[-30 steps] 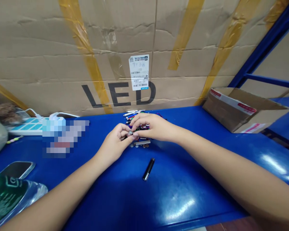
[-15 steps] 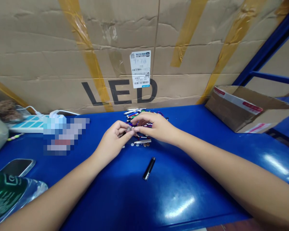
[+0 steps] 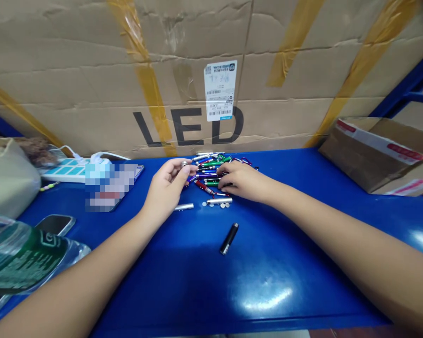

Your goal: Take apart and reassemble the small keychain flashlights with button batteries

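Observation:
My left hand (image 3: 167, 183) pinches a small round silver metal piece (image 3: 184, 164) between thumb and fingers; its exact kind is too small to make out. With fingers apart, my right hand (image 3: 245, 182) reaches over the right side of a pile of slim colored metal penlights (image 3: 207, 175), some with carabiner clips. Nothing shows in its grasp. In front of the pile lie a silver tube (image 3: 219, 201) and several small button cells (image 3: 224, 205). A second silver tube (image 3: 184, 206) is partly hidden by my left hand. Closer to me rests a black cylinder (image 3: 229, 238) with a silver end.
A large taped cardboard box (image 3: 183, 84) marked LED stands behind the blue table (image 3: 190, 281). At the right is an open carton (image 3: 377, 155). On the left are a power strip (image 3: 65, 171), a phone (image 3: 56, 224) and a plastic bottle (image 3: 24, 256) with a green label.
My hands have moved apart. The right one has let go near the silver piece and shifted to the pile, while the left keeps the piece. The view has turned slightly left.

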Demonstrator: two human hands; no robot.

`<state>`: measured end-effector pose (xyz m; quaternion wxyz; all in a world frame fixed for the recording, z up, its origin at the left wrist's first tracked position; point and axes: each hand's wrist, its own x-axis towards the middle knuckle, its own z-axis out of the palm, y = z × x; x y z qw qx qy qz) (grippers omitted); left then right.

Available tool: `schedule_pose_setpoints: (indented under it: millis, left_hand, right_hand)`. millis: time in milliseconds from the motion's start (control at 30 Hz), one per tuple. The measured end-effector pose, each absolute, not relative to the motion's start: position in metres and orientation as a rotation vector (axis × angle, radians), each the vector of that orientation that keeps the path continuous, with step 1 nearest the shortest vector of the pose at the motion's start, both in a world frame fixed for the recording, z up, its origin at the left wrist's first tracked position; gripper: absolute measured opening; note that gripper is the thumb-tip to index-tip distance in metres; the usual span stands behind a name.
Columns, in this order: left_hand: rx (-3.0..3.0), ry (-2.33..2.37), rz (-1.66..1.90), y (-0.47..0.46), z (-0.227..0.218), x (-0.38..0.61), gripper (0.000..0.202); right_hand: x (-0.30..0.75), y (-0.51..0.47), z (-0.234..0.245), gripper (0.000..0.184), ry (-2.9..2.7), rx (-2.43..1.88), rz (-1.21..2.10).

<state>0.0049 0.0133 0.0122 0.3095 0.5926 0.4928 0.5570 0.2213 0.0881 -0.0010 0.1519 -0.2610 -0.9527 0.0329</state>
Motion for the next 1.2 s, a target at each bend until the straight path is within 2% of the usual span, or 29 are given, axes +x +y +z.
schedule_pose_setpoints:
  millis: [200, 333, 467, 700, 867, 1033, 1200]
  left_hand:
    - [1.554, 1.324, 1.420, 0.014, 0.016, 0.000, 0.038]
    - [1.609, 1.306, 1.154, 0.008, 0.016, 0.007, 0.040]
    - [1.631, 1.212, 0.998, -0.001, 0.012, 0.017, 0.039]
    - [1.613, 1.196, 1.028, -0.007, 0.015, 0.026, 0.031]
    - [1.443, 1.199, 1.097, -0.024, 0.016, 0.038, 0.033]
    - [1.350, 1.146, 1.146, -0.042, 0.011, 0.047, 0.033]
    - [1.336, 1.064, 1.143, -0.042, 0.003, 0.046, 0.025]
  right_hand:
    - [0.214, 0.079, 0.008, 0.010, -2.514, -0.661, 0.252]
    - [0.201, 0.058, 0.016, 0.010, -2.197, -0.628, 0.404]
    - [0.195, 0.046, 0.013, 0.007, -2.120, -0.581, 0.481]
    - [0.199, 0.049, 0.007, 0.009, -2.054, -0.406, 0.520]
    - [0.201, 0.037, 0.010, 0.009, -2.009, -0.329, 0.469]
    - [0.213, 0.019, 0.013, 0.018, -2.090, -0.304, 0.520]
    - [0.225, 0.024, 0.015, 0.023, -2.177, -0.335, 0.543]
